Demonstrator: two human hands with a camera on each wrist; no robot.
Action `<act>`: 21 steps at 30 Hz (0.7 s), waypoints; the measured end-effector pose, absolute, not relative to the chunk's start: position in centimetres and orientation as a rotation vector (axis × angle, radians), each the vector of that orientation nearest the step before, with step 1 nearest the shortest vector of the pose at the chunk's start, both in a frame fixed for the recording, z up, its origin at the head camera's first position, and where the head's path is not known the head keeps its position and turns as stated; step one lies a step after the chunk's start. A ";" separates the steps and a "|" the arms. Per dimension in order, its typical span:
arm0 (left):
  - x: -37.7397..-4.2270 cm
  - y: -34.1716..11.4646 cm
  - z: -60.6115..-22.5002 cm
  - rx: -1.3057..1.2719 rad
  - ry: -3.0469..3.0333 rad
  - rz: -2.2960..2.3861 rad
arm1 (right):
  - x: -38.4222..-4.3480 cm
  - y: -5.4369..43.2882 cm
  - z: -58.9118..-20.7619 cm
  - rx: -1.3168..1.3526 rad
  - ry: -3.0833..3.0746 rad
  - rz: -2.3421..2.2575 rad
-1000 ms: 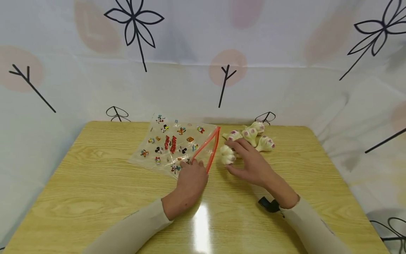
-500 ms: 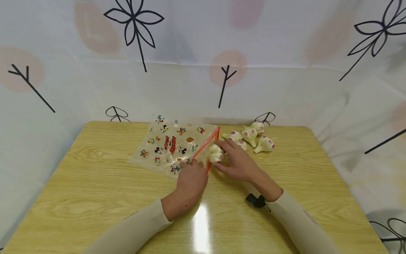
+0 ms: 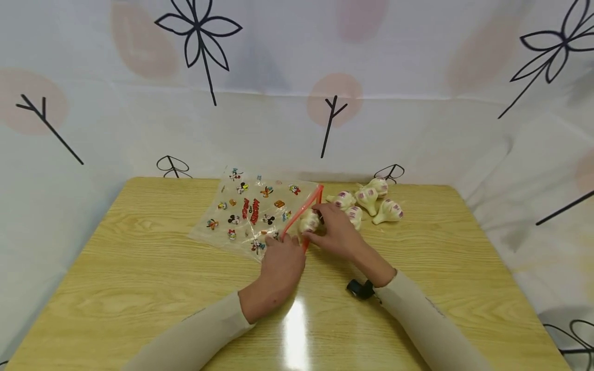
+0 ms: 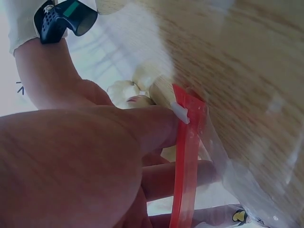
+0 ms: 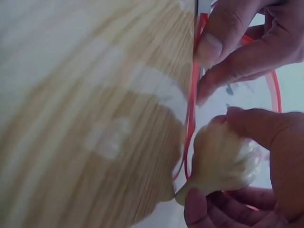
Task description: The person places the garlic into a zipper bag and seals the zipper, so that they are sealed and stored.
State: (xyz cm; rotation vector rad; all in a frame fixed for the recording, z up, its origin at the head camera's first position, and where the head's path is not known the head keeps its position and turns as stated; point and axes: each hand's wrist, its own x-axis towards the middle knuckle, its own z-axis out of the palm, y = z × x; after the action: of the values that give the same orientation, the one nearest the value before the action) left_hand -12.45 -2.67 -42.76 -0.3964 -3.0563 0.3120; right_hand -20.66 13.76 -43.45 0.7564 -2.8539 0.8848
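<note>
A clear zip bag (image 3: 223,219) with cartoon prints lies flat on the table, its red zipper strip (image 4: 185,166) on the right side. The strip's two edges stand apart at the mouth. My left hand (image 3: 282,263) pinches the near end of that mouth, thumb on the strip and fingers behind it. In my right hand (image 3: 341,232) is a garlic bulb (image 5: 221,156), gripped between thumb and fingers. The bulb is right in the mouth, partly behind the upper red edge in the head view.
Several more garlic bulbs (image 3: 366,198) lie grouped at the back right, just beyond my right hand. A black wrist camera (image 3: 359,289) sits under my right wrist. A patterned cloth (image 3: 274,129) hangs behind the wooden table (image 3: 139,288).
My right hand has moved left with the garlic bulb, from beside the other bulbs to the bag's mouth. My left hand has stayed at the bag's edge.
</note>
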 end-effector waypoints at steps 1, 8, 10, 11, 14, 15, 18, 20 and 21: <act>-12.4 -2.7 -42.8 -0.395 -3.053 0.312 | -20.8 13.6 -43.5 0.750 -2.856 0.885; -12.4 -2.8 -43.0 -0.386 -3.015 0.208 | -21.4 12.4 -43.7 0.724 -2.825 1.001; -12.4 -2.7 -43.0 -0.361 -3.016 0.178 | -21.5 12.1 -43.8 0.715 -2.818 1.027; -12.4 -2.7 -43.1 -0.349 -3.015 0.167 | -21.6 11.9 -43.8 0.709 -2.817 1.042; -12.4 -2.8 -43.1 -0.328 -3.010 0.149 | -21.7 11.3 -44.0 0.694 -2.807 1.065; -12.4 -2.8 -43.1 -0.333 -3.004 0.151 | -21.7 11.1 -44.1 0.693 -2.803 1.068; -12.4 -2.9 -43.2 -0.365 -2.987 0.183 | -21.9 10.8 -44.3 0.693 -2.786 1.058; -12.4 -2.8 -43.3 -0.379 -2.976 0.198 | -21.9 10.7 -44.3 0.686 -2.774 1.055; -12.4 -2.8 -43.2 -0.385 -2.970 0.205 | -22.0 10.7 -44.3 0.677 -2.770 1.059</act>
State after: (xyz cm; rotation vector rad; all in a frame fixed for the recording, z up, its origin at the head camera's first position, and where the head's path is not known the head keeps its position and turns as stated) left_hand -12.36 -2.76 -43.25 -0.3848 -2.9703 0.2053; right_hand -21.99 10.72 -44.34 0.6767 -2.7699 1.0593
